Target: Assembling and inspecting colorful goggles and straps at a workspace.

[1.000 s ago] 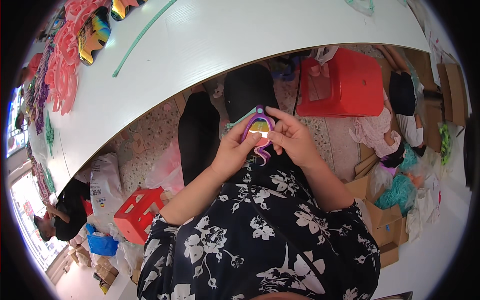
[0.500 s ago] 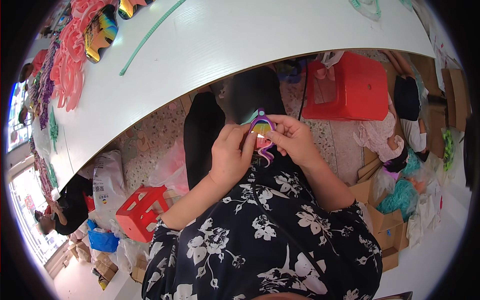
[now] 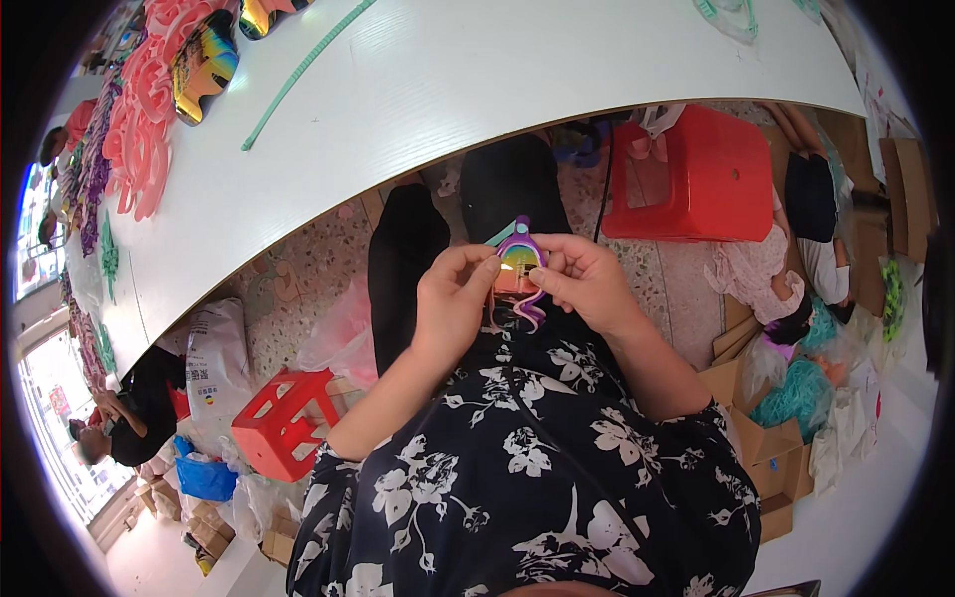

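Above my lap I hold a goggle frame [image 3: 536,251] of soft purple material, with a rainbow mirrored lens [image 3: 515,271] sitting in or against it. My left hand [image 3: 454,298] pinches the left rim between thumb and fingers. On the other side, the thumb and fingers of my right hand [image 3: 589,282] grip the right rim. A teal strip [image 3: 502,235] sticks out at the upper left of the frame. The purple edge hangs loose and wavy at the bottom, below the lens. Whether the lens is seated all round cannot be made out.
A white table [image 3: 418,90] curves ahead, bearing pink goggle frames [image 3: 139,129], mirrored lenses [image 3: 206,68] and a teal strap [image 3: 303,70]. Red stools stand at right [image 3: 696,174] and left [image 3: 284,423]. Cardboard boxes [image 3: 771,468] and other people [image 3: 134,418] are around.
My left thumb has moved off the lens face to the left rim, so more of the lens shows. The purple lower edge hangs more spread out.
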`<state>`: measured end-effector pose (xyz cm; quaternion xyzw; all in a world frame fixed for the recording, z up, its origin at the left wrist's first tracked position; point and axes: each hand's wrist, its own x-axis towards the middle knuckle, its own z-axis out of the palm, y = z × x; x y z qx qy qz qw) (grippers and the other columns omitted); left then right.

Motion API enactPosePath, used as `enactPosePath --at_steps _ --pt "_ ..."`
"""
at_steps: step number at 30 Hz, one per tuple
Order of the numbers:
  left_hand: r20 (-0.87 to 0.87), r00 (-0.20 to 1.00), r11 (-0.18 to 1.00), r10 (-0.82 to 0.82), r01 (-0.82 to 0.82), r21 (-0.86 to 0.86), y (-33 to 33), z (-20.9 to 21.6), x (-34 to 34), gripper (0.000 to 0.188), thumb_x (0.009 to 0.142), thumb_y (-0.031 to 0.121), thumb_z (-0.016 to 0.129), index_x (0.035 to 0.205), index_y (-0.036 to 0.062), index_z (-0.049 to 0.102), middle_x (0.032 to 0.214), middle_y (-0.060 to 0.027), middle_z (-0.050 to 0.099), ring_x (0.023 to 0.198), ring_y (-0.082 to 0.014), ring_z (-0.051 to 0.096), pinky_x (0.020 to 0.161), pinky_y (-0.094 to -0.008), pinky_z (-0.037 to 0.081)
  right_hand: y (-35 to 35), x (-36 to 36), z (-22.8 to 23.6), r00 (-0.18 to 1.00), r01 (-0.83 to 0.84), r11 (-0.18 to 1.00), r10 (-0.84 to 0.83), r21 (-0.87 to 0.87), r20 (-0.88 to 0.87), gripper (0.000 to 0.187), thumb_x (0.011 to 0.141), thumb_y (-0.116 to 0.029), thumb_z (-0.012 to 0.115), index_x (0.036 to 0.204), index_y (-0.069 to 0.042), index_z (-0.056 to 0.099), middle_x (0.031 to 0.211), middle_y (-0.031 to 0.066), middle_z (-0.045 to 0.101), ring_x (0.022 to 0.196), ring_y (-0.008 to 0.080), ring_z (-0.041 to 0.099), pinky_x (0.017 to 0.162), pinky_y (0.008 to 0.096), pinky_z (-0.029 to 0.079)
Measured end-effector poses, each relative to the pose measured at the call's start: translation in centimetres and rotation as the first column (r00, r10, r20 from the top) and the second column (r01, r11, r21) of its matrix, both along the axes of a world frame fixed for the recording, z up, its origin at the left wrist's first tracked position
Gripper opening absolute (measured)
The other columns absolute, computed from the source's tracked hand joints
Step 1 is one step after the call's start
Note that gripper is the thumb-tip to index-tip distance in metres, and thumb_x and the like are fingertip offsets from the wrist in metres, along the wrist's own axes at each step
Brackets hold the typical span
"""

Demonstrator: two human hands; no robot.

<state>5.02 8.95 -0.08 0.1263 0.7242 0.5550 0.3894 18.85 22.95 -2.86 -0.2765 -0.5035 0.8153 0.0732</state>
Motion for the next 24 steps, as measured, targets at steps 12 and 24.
enactPosePath --at_steps 12,24 --pt "0.461 0.872 0.986 -0.162 0.130 0.101 1.5 0.6 -2.4 0.013 0.092 0.006 0.068 0.102 -0.0019 0.065 0.089 -0.0053 0.070 0.076 -0.0083 0.062 0.069 -0.0211 0.048 4.1 -1.1 1.7 0.968 -0.048 0.979 0.094 -0.197 0.231 0.016 0.085 -0.014 0.074 0.092 -0.001 0.067 0.080 0.0010 0.065 0.067 0.0057 0.056 0.058 0.0182 0.044" --pt "0.619 0.769 0.981 -0.163 0.193 0.019 2.5 -0.4 -4.2 0.013 0.089 0.016 0.072 0.094 0.0041 0.070 0.079 0.0002 0.068 0.066 -0.0053 0.055 0.059 -0.0186 0.039 6.9 -2.9 -1.1 0.926 -0.235 0.788 0.360 -0.569 0.117 0.013 0.082 -0.011 0.070 0.076 -0.007 0.059 0.069 -0.0011 0.058 0.058 0.0065 0.053 0.051 0.0191 0.041"
